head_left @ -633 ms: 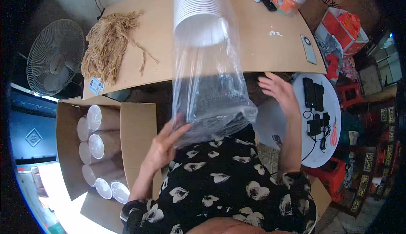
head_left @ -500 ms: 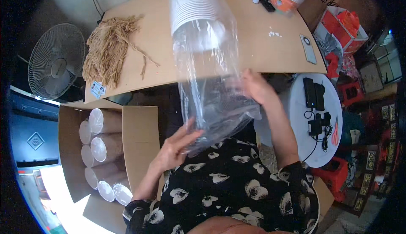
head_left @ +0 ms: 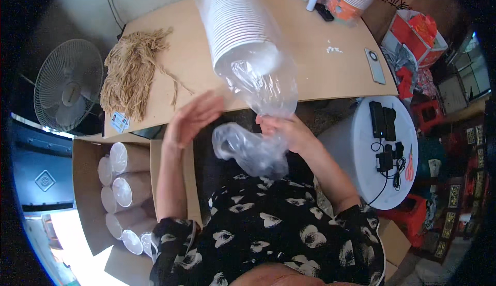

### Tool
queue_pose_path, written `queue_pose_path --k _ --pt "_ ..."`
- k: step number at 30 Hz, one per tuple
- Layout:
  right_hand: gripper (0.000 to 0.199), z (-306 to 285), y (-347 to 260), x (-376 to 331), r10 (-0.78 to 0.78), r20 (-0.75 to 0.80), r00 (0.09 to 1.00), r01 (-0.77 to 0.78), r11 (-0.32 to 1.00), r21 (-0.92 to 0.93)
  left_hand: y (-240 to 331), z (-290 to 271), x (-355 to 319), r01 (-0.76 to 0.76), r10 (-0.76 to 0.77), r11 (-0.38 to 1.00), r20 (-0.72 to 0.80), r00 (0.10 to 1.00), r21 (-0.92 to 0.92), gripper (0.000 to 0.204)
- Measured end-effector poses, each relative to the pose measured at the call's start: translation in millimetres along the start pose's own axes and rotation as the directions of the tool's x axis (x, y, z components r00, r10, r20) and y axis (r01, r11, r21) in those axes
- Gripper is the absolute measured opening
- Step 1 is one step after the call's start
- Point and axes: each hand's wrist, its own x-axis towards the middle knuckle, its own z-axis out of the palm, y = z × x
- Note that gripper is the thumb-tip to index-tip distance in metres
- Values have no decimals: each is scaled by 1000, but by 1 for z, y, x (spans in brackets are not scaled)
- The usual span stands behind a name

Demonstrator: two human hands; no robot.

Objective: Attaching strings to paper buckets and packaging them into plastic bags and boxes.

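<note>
Brown and wide, the table (head_left: 320,63) fills the top of the view. On its left part lies a bundle of dry straw (head_left: 132,74), and a grey phone (head_left: 375,65) lies near its right edge. A tall stack of white paper cups (head_left: 235,22) in a clear plastic bag (head_left: 258,110) leans over the table toward the person. The loose end of the bag hangs down past the table edge and bunches up over the person's lap. The right hand (head_left: 287,131) is closed around that loose plastic, just under the stack. The left hand (head_left: 192,119) is spread wide, fingers apart, near the bag but holding nothing. Down on the left sits a cardboard box (head_left: 85,203) with more wrapped stacks of cups lying in it. A floor fan (head_left: 67,92) stands beside the box. On the right is a round white stool (head_left: 361,156) with black chargers on top.
</note>
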Motion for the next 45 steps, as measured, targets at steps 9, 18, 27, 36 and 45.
queue_pose_path --k 9,18,27,36,45 --pt "18 17 18 -23 -71 65 995 86 959 -271 -74 59 127 256 -191 923 238 952 -287 101" --pt "29 -16 61 -80 -74 -300 951 -147 747 -648 -73 38 159 179 -42 790 238 970 -587 48" --pt "32 -129 3 -223 -81 -473 877 -456 166 -874 -64 59 155 -51 40 985 -67 997 -166 26" --pt "46 26 -43 14 -789 53 612 50 -28 -998 -76 66 162 70 -62 997 -249 966 23 29" --pt "31 8 8 54 -724 122 679 -98 -255 -962 -51 76 133 130 -97 971 -166 981 201 46"
